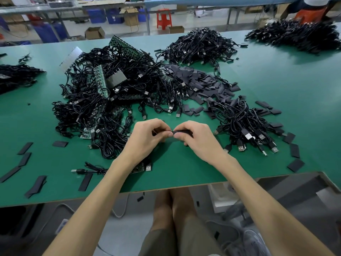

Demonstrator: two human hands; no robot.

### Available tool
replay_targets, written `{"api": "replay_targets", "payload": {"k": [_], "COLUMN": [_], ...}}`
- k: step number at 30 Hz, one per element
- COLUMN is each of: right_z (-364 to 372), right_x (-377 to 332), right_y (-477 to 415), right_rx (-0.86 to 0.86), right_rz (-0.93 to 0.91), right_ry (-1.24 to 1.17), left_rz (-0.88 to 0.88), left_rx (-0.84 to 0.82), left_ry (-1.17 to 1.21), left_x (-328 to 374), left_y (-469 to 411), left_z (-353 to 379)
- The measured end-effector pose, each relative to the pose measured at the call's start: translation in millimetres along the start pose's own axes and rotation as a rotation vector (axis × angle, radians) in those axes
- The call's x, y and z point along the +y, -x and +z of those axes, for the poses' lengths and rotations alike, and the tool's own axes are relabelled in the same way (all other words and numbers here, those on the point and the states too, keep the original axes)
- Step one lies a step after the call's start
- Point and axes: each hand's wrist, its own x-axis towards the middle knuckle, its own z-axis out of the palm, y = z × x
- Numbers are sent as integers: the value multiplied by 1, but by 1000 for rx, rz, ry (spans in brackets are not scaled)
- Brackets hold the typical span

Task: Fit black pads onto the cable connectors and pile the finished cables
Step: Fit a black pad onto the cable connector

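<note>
My left hand (147, 135) and my right hand (195, 137) meet just above the green table (184, 174), near its front edge. The right hand pinches a black pad (182, 131) between thumb and fingers. The left hand's curled fingers pinch a small dark cable end (155, 133) that touches the pad; the connector itself is hidden. A big tangle of black USB cables with green circuit boards (110, 93) lies to the left. A smaller pile of cables (245, 126) lies to the right. Loose black pads (203, 84) are heaped behind my hands.
Stray pads (36, 185) and one cable (92, 169) lie along the front left edge; more pads (295, 164) sit at the right edge. Further cable heaps (199, 45) (299, 36) are at the back. Another person (311, 8) is at the far right corner.
</note>
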Motion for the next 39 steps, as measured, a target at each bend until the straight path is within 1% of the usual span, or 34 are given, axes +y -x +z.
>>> {"api": "replay_targets", "payload": {"k": [5, 9, 12, 39], "right_z": [-1, -2, -4, -2], "right_x": [-1, 1, 2, 2], "right_y": [1, 1, 1, 2], "right_rx": [39, 131, 156, 111], "right_rz": [-19, 33, 42, 59], "right_ry": [-58, -159, -208, -192], "left_rz": [3, 17, 16, -50], "left_rx": [36, 100, 122, 96], "left_ry": [21, 39, 39, 74], "left_x": [1, 3, 3, 5], "left_y": [1, 2, 1, 3], "left_z": [0, -2, -2, -5]}}
